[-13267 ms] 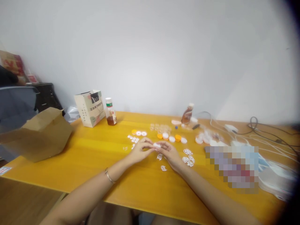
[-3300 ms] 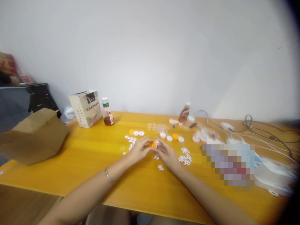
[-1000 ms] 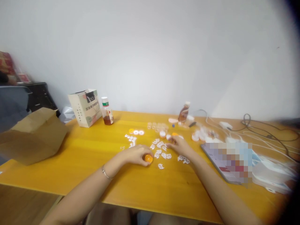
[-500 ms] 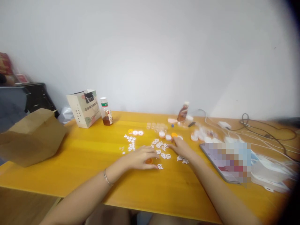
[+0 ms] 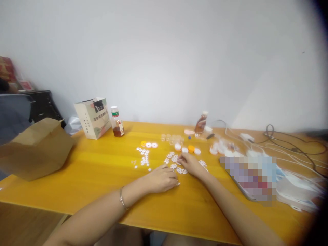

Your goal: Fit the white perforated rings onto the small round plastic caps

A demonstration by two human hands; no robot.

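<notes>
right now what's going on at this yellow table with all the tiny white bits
A person sits at the yellow table, both hands down among small white cut-out pieces. The left hand rests curled on the tabletop; whether it holds anything cannot be told. The right hand fingers the white pieces. Orange and white caps sit just beyond.

the left hand (image 5: 161, 178) lies knuckles-up on the table (image 5: 97, 171), so whatever sits under its palm is hidden. the white cut-out pieces (image 5: 176, 160) by the right hand (image 5: 191, 164) are too small to make out. both forearms run off the bottom edge.
</notes>
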